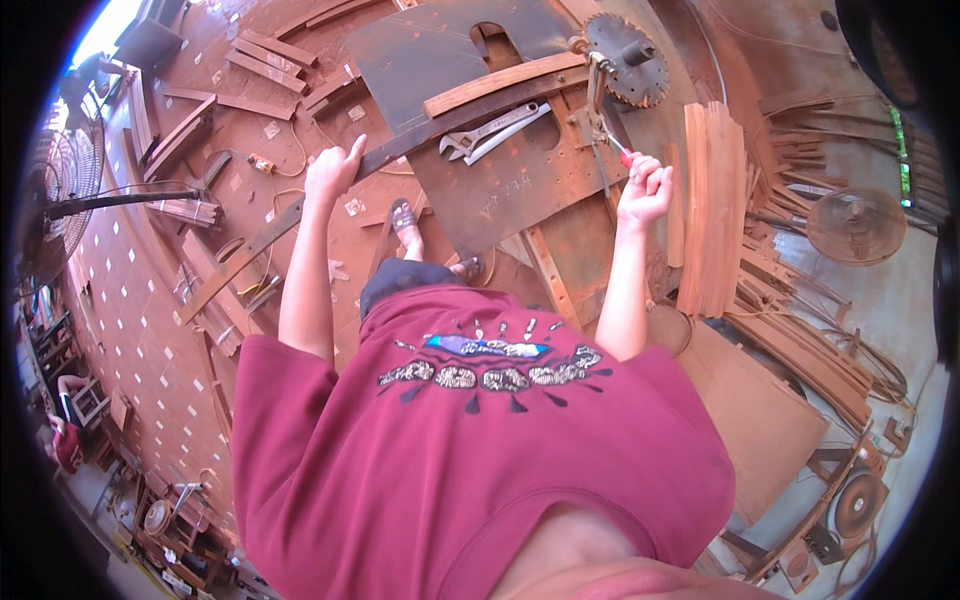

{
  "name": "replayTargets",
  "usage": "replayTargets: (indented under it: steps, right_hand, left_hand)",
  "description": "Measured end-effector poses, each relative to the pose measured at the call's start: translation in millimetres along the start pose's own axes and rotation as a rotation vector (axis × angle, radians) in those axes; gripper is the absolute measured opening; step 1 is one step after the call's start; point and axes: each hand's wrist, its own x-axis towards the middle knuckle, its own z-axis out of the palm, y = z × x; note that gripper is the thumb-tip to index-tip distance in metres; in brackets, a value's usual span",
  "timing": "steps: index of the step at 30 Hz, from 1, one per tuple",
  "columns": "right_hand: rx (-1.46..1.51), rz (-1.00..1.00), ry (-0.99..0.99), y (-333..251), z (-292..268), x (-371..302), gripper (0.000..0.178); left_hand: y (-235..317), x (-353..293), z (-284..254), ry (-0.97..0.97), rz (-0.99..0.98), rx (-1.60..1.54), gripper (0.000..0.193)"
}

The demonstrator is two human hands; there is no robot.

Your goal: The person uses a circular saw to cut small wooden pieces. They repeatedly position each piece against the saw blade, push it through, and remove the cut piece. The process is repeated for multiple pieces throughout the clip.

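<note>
My left hand (333, 172) is closed around a long narrow bar (430, 130), thumb sticking up. That bar slants across the saw table (480, 205) and on past its left edge. In my right hand (646, 190) is a screwdriver (626, 157) with a red handle, its shaft pointing up and left toward a rusty metal bracket (590, 125). Whether its tip touches the bracket I cannot tell. Above the bracket stands a toothed circular saw blade (627, 62). An adjustable wrench (490, 132) lies on the table beside the bar, against another silvery tool (510, 135).
A curved wooden piece (505, 84) lies along the bar's far side. Stacked curved boards (712, 210) stand right of my right hand. Loose wood strips (268, 62) and a cable cover the floor at left. Fans stand at left (70, 190) and right (855, 226).
</note>
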Motion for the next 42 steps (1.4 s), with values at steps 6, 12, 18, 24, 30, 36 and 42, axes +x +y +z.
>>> replayTargets:
  steps: [6,12,18,24,30,36,42]
  right_hand:
    - [0.103,0.074,-0.068,2.4,-11.4,-3.1,0.050]
    - [0.056,0.170,-0.047,-6.6,-17.0,-9.8,0.050]
    - [-0.945,0.803,-0.436,-63.2,-11.1,54.3,0.047]
    - [-1.722,1.073,-0.748,-38.5,48.2,73.3,0.055]
    - [-1.603,0.905,-0.705,-18.6,1.1,66.6,0.040]
    - [-1.693,0.287,-0.286,42.2,-11.2,8.7,0.039]
    - [-1.571,0.204,-0.383,47.0,-34.8,10.3,0.047]
  left_hand:
    - [-7.9,-3.2,5.8,-0.009,-0.003,0.039,0.083]
    - [-17.4,2.6,13.6,-0.030,0.003,0.044,0.081]
    - [0.0,-4.6,2.6,-0.002,-0.033,0.040,0.075]
    - [9.0,-6.4,-6.5,-0.051,-0.077,-0.026,0.073]
    - [5.9,-5.4,-8.8,-0.115,-0.059,-0.071,0.072]
    - [12.2,-15.7,-17.3,-0.091,-0.038,-0.072,0.070]
    - [5.7,-6.5,-4.0,-0.036,-0.047,-0.026,0.068]
